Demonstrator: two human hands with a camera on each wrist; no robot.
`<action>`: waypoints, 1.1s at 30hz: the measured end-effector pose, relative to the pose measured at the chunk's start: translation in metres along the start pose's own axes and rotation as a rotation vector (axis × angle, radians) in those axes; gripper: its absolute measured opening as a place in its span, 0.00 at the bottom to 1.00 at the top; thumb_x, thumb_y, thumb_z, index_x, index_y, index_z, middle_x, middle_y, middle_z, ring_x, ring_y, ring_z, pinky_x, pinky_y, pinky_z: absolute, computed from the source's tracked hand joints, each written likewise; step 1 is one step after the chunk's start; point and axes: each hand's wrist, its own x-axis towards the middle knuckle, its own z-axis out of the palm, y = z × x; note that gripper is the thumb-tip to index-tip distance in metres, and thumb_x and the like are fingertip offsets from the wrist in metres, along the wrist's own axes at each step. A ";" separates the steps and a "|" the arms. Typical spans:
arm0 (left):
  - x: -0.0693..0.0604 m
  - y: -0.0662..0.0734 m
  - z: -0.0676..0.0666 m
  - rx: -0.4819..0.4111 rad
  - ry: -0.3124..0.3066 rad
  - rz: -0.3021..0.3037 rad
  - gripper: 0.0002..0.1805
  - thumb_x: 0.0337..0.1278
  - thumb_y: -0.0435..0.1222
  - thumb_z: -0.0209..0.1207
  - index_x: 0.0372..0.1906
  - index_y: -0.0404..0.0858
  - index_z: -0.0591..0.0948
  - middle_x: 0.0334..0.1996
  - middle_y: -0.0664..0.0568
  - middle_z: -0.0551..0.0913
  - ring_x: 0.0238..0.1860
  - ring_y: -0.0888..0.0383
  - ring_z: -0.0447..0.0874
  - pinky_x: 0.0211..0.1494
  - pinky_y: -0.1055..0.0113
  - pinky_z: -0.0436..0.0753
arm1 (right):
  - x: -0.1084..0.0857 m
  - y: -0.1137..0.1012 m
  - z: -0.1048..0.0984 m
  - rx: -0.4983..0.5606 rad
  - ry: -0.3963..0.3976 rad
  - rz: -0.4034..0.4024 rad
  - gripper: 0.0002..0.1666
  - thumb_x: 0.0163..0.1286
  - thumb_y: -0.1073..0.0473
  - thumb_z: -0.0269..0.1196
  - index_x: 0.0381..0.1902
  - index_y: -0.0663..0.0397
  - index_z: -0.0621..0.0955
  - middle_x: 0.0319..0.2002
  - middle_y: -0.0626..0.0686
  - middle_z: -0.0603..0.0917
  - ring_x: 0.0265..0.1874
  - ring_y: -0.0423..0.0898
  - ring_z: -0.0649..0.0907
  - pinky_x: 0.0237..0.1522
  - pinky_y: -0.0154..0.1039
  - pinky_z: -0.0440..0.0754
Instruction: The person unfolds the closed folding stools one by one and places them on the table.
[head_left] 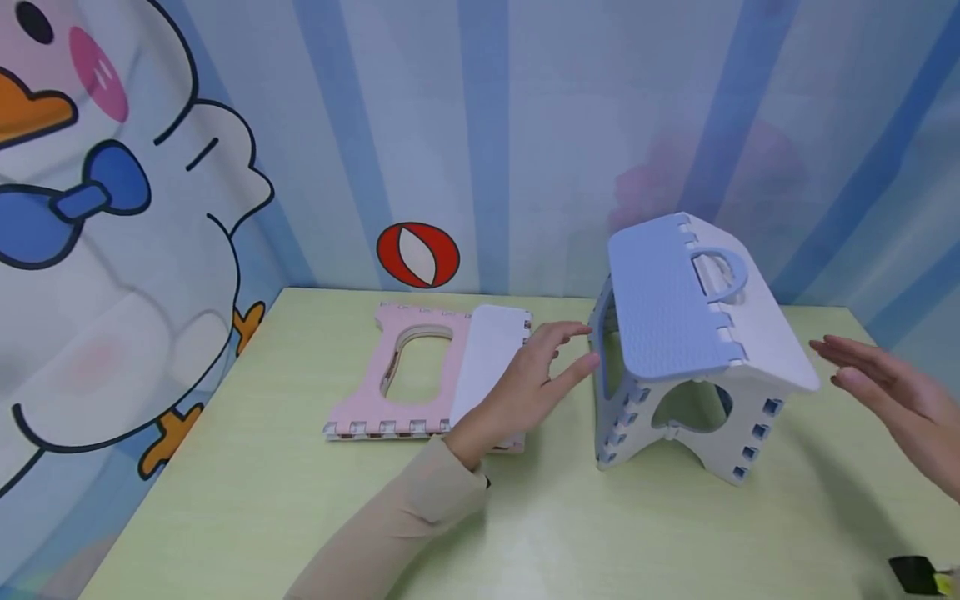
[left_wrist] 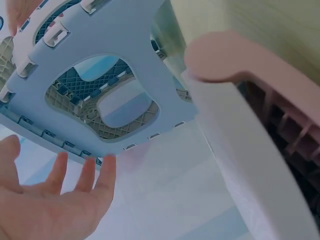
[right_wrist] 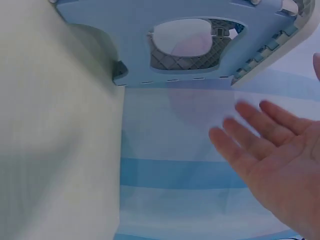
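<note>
A blue-and-white folding stool [head_left: 667, 308] stands partly unfolded on the table, its two top panels peaked like a roof with a blue handle [head_left: 738, 275] at the ridge. My left hand [head_left: 517, 396] is at its left side, fingers loosely extended. In the left wrist view those fingertips come close to the stool's edge [left_wrist: 75, 152]; whether they touch it I cannot tell. To the right, my right hand [head_left: 900, 400] hovers apart from the stool, fingers extended and palm bare in the right wrist view. Beside the left forearm lies a pink-and-white folding stool [head_left: 420, 412], folded flat.
The pale green table [head_left: 262, 500] meets a printed wall cloth [head_left: 540, 167] at the back. Near the right front corner lies a small black object [head_left: 913, 575] with a yellow part, cut off by the frame edge.
</note>
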 end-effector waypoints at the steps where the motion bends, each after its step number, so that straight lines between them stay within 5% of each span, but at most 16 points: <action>1: 0.001 0.001 0.000 0.004 0.020 0.003 0.32 0.75 0.55 0.47 0.73 0.40 0.66 0.72 0.51 0.64 0.71 0.55 0.62 0.70 0.54 0.67 | 0.002 -0.002 -0.001 -0.006 0.007 -0.007 0.33 0.83 0.59 0.47 0.80 0.54 0.52 0.77 0.45 0.55 0.74 0.33 0.54 0.76 0.45 0.50; 4: 0.004 0.004 -0.001 0.020 0.049 0.008 0.34 0.75 0.56 0.46 0.75 0.42 0.63 0.75 0.53 0.60 0.75 0.57 0.54 0.75 0.48 0.56 | 0.008 -0.009 -0.005 -0.022 0.024 -0.009 0.35 0.82 0.59 0.47 0.81 0.52 0.49 0.80 0.49 0.45 0.78 0.52 0.44 0.67 0.72 0.37; 12: 0.020 0.017 -0.010 0.080 -0.001 0.065 0.37 0.75 0.56 0.45 0.81 0.49 0.50 0.79 0.60 0.48 0.77 0.65 0.40 0.77 0.47 0.49 | 0.027 -0.036 -0.015 -0.075 -0.071 0.011 0.39 0.82 0.56 0.49 0.81 0.49 0.44 0.79 0.62 0.41 0.73 0.74 0.42 0.64 0.76 0.38; 19: 0.033 0.033 -0.016 0.141 -0.057 0.115 0.40 0.75 0.57 0.45 0.81 0.49 0.45 0.78 0.70 0.38 0.75 0.74 0.26 0.77 0.49 0.44 | 0.046 -0.055 -0.012 -0.117 -0.134 0.028 0.43 0.80 0.52 0.53 0.81 0.38 0.41 0.79 0.58 0.36 0.73 0.73 0.41 0.62 0.79 0.38; 26: 0.054 0.050 -0.014 0.216 -0.135 0.140 0.42 0.75 0.57 0.46 0.81 0.44 0.43 0.79 0.60 0.36 0.74 0.73 0.23 0.75 0.72 0.36 | 0.061 -0.063 -0.012 -0.128 -0.189 0.000 0.45 0.79 0.52 0.54 0.80 0.36 0.40 0.79 0.54 0.34 0.75 0.66 0.38 0.61 0.80 0.38; 33: 0.076 0.066 -0.009 0.343 -0.217 0.119 0.44 0.75 0.58 0.44 0.80 0.41 0.40 0.80 0.55 0.35 0.75 0.67 0.23 0.72 0.77 0.32 | 0.075 -0.072 -0.011 -0.090 -0.265 -0.002 0.45 0.79 0.51 0.53 0.80 0.31 0.39 0.79 0.53 0.34 0.76 0.66 0.38 0.61 0.80 0.41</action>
